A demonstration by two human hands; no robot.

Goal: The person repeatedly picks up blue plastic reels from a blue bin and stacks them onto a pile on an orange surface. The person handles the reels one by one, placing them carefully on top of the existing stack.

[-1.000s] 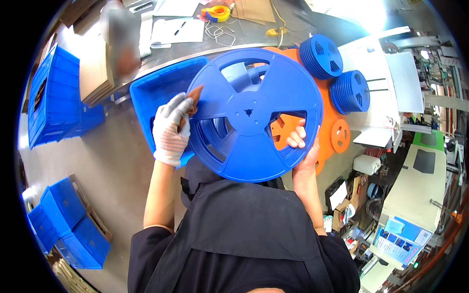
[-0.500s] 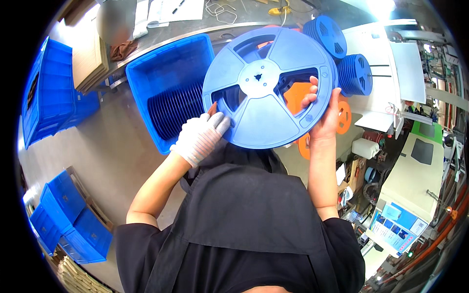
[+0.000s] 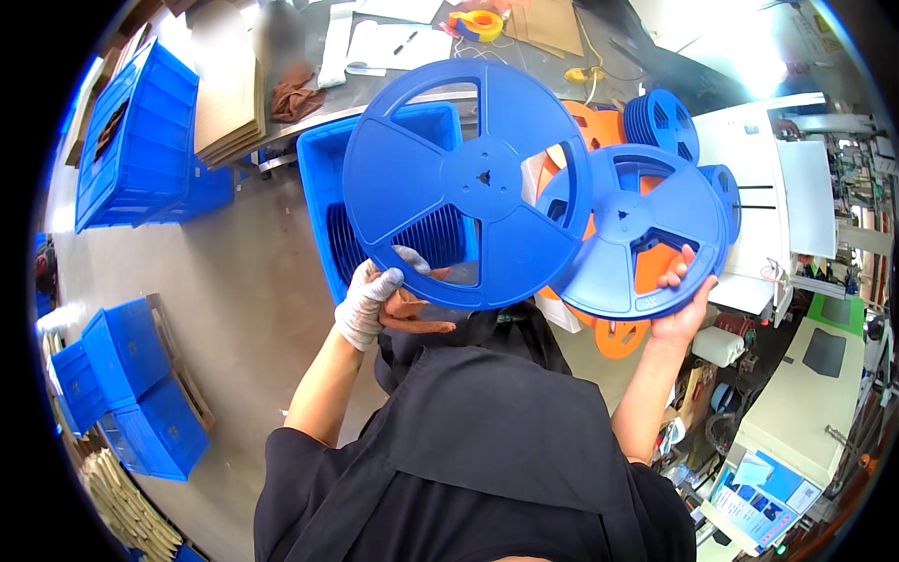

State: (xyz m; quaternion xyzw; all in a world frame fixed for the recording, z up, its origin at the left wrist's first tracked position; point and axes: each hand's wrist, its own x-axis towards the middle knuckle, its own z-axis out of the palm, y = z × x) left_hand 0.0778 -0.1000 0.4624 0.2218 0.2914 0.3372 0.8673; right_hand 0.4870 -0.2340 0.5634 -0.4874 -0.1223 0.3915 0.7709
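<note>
My left hand, in a pale glove with some fingertips bare, is closed on the lower left rim of a large blue reel. This reel has a round hub and wide cut-out windows. My bare right hand grips the right edge of a second blue reel, with fingers curled through one of its windows. The two reels stand apart at an angle, the left one overlapping the right. Behind them are orange reels, partly hidden. Dark blue discs stand in a row inside a blue bin.
A grey workbench across the far side bears papers, a tape roll and a brown cloth. More blue reels stand at the right. Stacked blue crates and cardboard are at the left. A cream machine lies far right.
The reels, lined up together before, are now apart: my left hand has taken the front one up and left, while the other remains in my right hand, lower and further right. The view has shifted.
</note>
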